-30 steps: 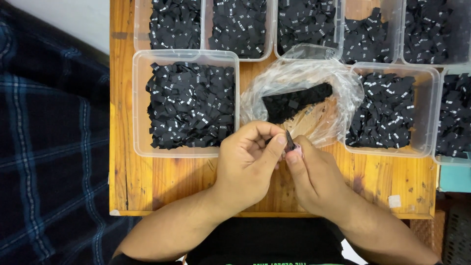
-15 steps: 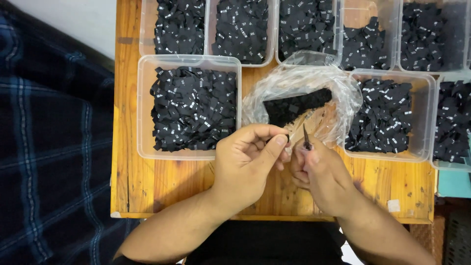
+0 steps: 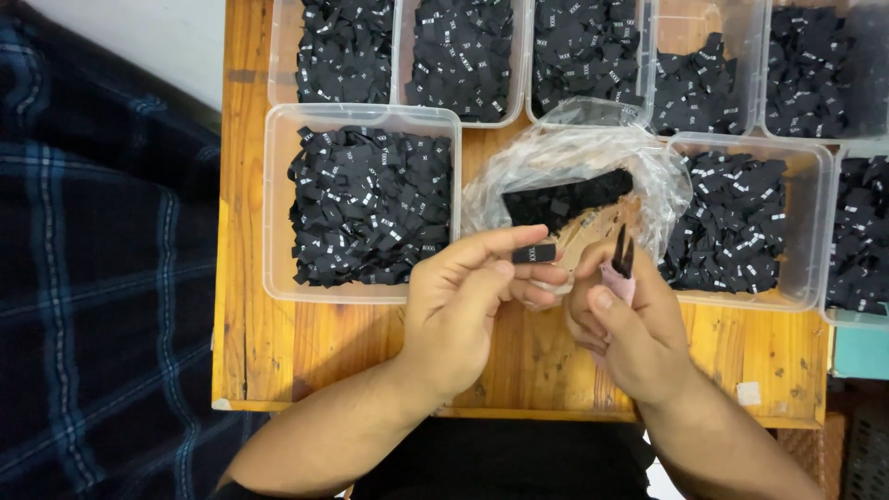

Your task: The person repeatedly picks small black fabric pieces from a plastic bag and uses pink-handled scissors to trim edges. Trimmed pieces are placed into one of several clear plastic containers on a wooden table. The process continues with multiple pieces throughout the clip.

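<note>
My left hand pinches a small black fabric label between thumb and fingers, just above the wooden table. My right hand grips small pink-handled snips with dark blades pointing up, a little right of the label and apart from it. Behind both hands lies a crumpled clear plastic bag holding a strip of black labels.
Several clear plastic tubs full of black labels crowd the table: a large one at the left, another at the right, and a row along the back. A dark plaid cloth lies left of the table.
My hands have drawn apart. The left now holds a single label out flat, and the right has lifted the snips so the blades point up.
</note>
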